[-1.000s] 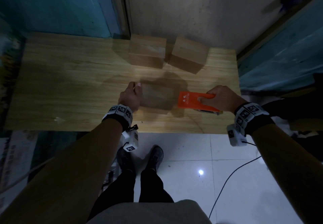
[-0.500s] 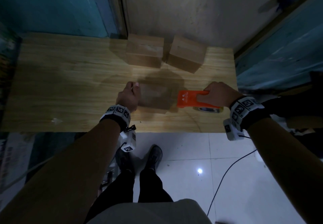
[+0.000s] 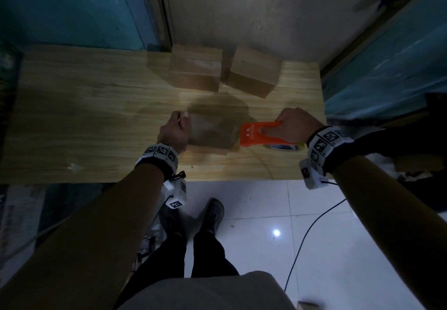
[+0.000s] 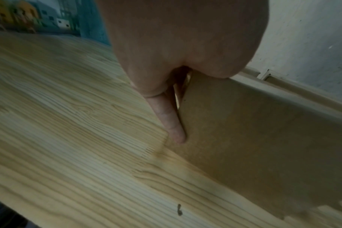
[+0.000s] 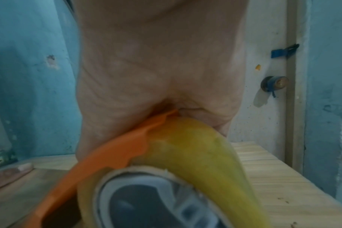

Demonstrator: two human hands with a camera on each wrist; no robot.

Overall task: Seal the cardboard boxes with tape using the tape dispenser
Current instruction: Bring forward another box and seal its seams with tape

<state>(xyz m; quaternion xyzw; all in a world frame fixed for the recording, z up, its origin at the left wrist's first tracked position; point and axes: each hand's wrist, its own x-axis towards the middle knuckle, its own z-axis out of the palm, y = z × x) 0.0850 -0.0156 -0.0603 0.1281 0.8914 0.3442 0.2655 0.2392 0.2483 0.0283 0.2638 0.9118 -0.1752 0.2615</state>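
Observation:
A cardboard box (image 3: 211, 133) stands near the front edge of the wooden table (image 3: 96, 116). My left hand (image 3: 181, 118) holds its left side, thumb on the top edge; in the left wrist view one finger (image 4: 171, 120) lies straight down the box (image 4: 263, 138) wall. My right hand (image 3: 273, 127) grips the orange tape dispenser (image 3: 254, 134) by its handle. Its nose sits at the box's right edge. The yellowish tape roll (image 3: 283, 147) shows under the handle and fills the right wrist view, tape roll (image 5: 185, 146) beside the orange frame (image 5: 107, 154).
Two more closed cardboard boxes, one (image 3: 196, 70) and the other (image 3: 254, 72), stand side by side at the table's back against a pale wall. Blue walls flank both ends. A black cable (image 3: 309, 232) runs over the white tiled floor by my feet.
My right hand has tilted the dispenser at the box's right edge, so the tape roll now shows beneath it. My left hand has stayed on the box's left side.

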